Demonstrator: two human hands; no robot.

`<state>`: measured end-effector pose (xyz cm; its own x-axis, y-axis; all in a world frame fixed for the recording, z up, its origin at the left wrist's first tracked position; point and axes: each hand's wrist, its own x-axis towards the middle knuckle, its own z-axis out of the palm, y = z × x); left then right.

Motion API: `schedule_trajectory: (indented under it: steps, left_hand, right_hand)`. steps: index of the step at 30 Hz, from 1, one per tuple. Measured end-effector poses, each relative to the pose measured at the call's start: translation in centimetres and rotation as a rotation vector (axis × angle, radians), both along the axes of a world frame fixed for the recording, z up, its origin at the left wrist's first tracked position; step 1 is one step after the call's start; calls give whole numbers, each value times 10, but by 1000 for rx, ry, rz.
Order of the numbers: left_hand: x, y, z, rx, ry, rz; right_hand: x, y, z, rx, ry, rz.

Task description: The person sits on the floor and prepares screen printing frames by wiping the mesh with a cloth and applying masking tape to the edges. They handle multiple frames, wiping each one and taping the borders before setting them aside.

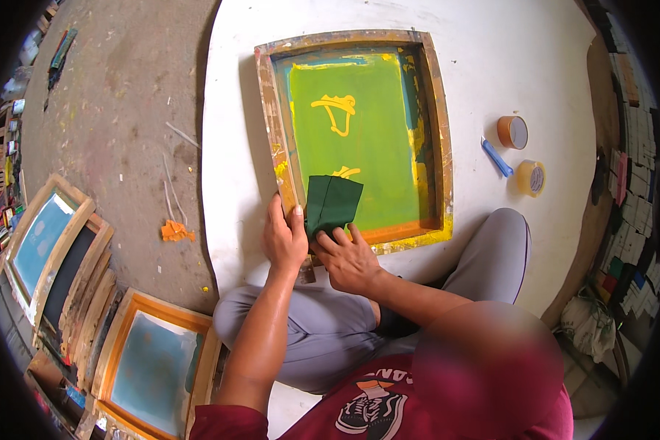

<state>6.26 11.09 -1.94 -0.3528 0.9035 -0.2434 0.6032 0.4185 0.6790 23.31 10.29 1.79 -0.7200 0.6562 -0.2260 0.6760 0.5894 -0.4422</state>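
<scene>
A wooden screen printing frame (437, 132) with a green mesh lies on the white sheet in front of me. Two yellow line shapes show on the mesh, the nearer one partly covered by a dark green folded piece that looks like cloth (335, 199). My left hand (284, 236) is closed round the frame's near left side, its thumb on top, close to the green piece. With bent fingers at the piece's lower edge, my right hand (348, 258) grips it over the near left corner of the mesh. The fingertips are partly hidden.
To the right lie a brown tape roll (512, 132), a clear tape roll (531, 178) and a blue cutter knife (497, 158). More screen frames (136, 301) lean at the lower left. An orange scrap (176, 231) lies on the concrete floor (136, 95).
</scene>
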Motion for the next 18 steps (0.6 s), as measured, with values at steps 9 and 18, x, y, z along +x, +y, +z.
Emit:
schedule_trajectory:
  steps: [9, 18]
  left_hand:
    - [-4, 2, -7, -10, -45, 4]
    - [-6, 3, -7, 38, -43, 1]
  right_hand:
    - [1, -11, -14, 93, 16, -133]
    - [32, 13, 3, 34, -28, 85]
